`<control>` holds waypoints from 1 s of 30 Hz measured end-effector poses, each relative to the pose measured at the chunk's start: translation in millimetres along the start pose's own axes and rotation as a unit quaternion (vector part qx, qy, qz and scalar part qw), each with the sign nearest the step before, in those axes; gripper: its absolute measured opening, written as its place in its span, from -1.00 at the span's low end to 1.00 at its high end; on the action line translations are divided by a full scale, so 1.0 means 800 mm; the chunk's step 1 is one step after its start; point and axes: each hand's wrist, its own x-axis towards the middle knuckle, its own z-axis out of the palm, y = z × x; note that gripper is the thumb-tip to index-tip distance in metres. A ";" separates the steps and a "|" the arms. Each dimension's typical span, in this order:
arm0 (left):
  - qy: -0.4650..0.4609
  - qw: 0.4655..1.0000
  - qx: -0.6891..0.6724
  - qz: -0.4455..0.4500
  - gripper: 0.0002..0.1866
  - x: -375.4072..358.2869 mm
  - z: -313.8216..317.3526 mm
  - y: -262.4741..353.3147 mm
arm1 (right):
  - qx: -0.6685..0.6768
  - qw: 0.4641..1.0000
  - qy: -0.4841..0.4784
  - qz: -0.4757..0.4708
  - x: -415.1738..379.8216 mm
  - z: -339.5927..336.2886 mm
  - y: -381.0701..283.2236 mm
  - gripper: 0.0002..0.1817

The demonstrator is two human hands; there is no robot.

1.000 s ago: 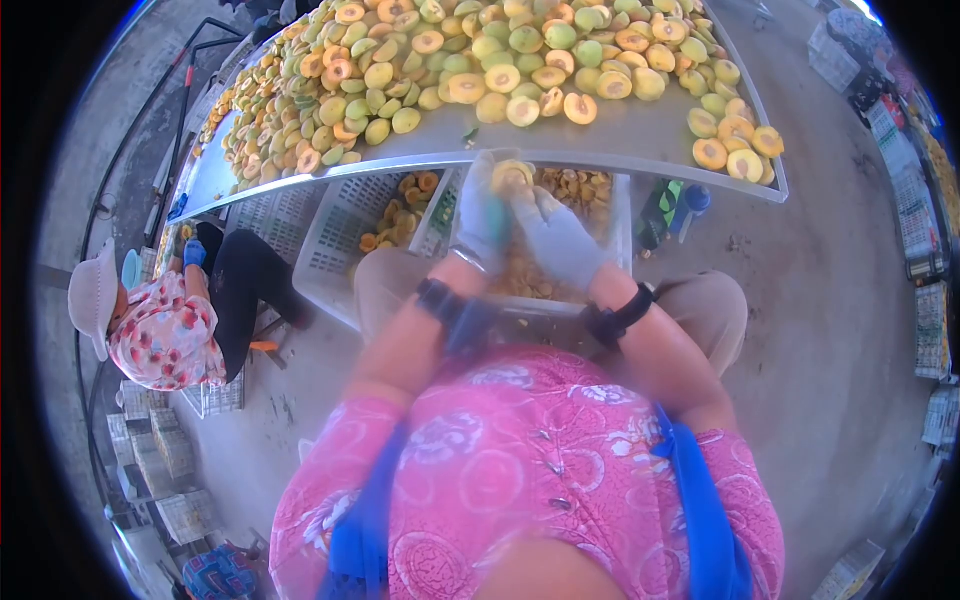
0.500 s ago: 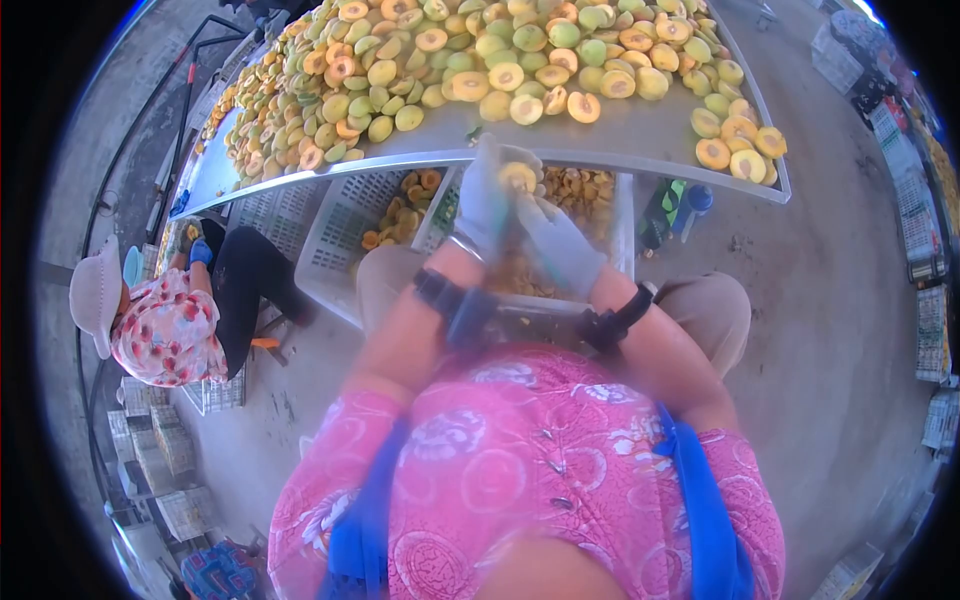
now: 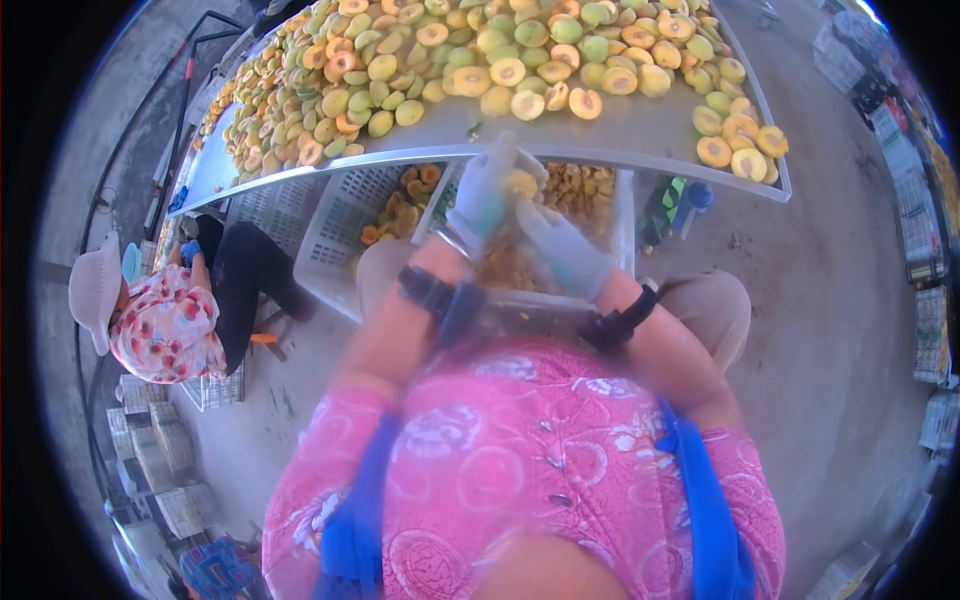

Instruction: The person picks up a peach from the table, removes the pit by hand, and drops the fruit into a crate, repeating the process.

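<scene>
In my gloved left hand (image 3: pixel 484 192) is a yellow-orange apricot half (image 3: pixel 520 184), with the fingers closed around it just below the table's front edge. My gloved right hand (image 3: pixel 566 246) is close beside the fruit, its thumb and fingers pinched together near the lower side of the apricot half. Blur hides what, if anything, the right fingers grip. Beneath both hands stands a white crate (image 3: pixel 624 226) with many orange-yellow fruit pieces (image 3: pixel 580 190) in it.
Halved apricots (image 3: pixel 380 70) are heaped on the metal table (image 3: pixel 440 135) ahead. A white crate (image 3: pixel 335 235) with more fruit stands at left. A blue-capped bottle (image 3: pixel 697 200) is right of the crates. A co-worker (image 3: pixel 170 325) sits at left; stacked crates (image 3: pixel 165 440) stand behind.
My left hand has tilted slightly, turning the apricot half's cut face less toward me. My right hand has drawn down and right a little.
</scene>
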 end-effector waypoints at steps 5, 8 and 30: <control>0.046 0.999 -0.016 0.016 -0.46 -0.017 0.023 0.011 | 0.006 1.000 0.010 -0.018 0.006 -0.002 0.012 -0.70; -0.053 0.996 -0.069 0.008 -0.42 -0.002 -0.019 -0.014 | -0.157 0.937 -0.088 -0.299 0.012 -0.026 0.037 -0.67; -0.038 0.970 0.230 0.064 -0.43 -0.055 -0.041 0.006 | 0.046 0.991 -0.102 0.069 -0.034 0.053 -0.001 -0.69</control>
